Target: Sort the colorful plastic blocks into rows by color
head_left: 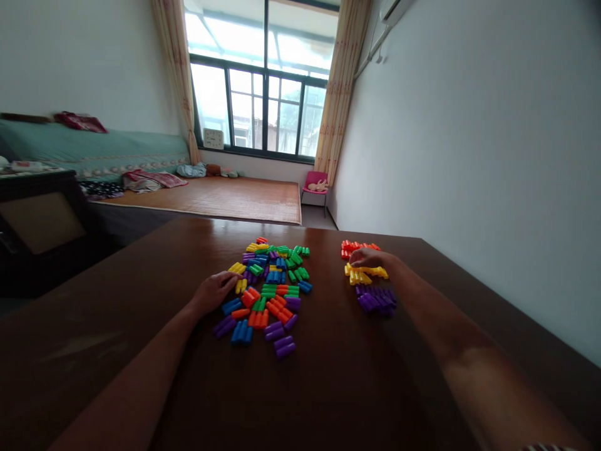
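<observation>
A mixed spread of purple, blue, green, orange and yellow plastic pieces (280, 292) covers the middle of the brown table. My left hand (218, 292) rests at its left edge, fingertips by a few yellow pieces (241, 285); whether it grips one is unclear. On the right, my right hand (369, 257) reaches over a yellow group (360, 277), its fingers pressed together at the group's upper left; what they hold, if anything, is hidden. An orange-red group (346, 250) lies just behind that hand, and a purple group (377, 300) lies in front of the yellow one.
The table (328, 388) runs close to the white wall on the right. Beyond it stand a low bed (225, 197) with cloths on it and a pink chair (315, 180) holding a soft toy. A dark cabinet (42, 219) is at the left.
</observation>
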Available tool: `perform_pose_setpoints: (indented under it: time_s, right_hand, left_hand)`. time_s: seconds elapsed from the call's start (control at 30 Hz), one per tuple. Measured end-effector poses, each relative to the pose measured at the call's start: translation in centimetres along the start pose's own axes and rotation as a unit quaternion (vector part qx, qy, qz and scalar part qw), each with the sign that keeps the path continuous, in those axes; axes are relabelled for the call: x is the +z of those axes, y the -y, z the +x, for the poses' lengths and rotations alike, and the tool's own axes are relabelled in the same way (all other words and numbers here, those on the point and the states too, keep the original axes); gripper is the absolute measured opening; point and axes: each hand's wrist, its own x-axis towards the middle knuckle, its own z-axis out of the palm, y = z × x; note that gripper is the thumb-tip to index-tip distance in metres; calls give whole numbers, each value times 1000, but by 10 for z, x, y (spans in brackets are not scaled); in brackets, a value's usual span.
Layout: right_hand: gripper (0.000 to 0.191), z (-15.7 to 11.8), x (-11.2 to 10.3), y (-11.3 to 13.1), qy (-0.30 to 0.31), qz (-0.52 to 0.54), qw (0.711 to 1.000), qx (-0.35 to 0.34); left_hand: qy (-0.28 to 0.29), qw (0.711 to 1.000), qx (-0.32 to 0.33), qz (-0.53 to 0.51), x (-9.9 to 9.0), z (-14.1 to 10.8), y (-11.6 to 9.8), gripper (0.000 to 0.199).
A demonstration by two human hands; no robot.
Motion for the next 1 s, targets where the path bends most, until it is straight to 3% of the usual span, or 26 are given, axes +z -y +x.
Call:
perform_pose_setpoints:
  time_s: [0.13,0.27,0.47,0.57,0.67,0.8,0.9,1.0]
  right_hand:
    - [32,-12,0,5,-77,-21,997,4]
    - [34,-40,5,21,-164,-30,986,-26]
    - [39,-103,45,53,-292,-48,954,-41]
    - [34,-120,67,65,-248,-99,961,-77]
    - [32,-126,75,65,-228,-108,965,-76]
    - [41,-136,67,46,-311,-2,950,-21]
    - [50,-148,67,30,-270,48,960,-47]
    - [66,-152,80,21,-240,22,968,-66]
  left_hand:
    - [0,1000,0,3,-1,0,-1,49]
    - [2,1000,-2,1,-1,0,-1,50]
    - [-39,999,-16,-17,-3,-1,-2,57]
    - [-34,999,-28,-22,-3,-2,-3,61]
    - [-40,999,-27,8,-1,-2,-3,60]
    - [-39,998,-30,47,1,-2,-1,58]
    - [-42,997,-21,63,1,-1,-1,59]
    - [-41,996,-21,81,1,-1,-3,58]
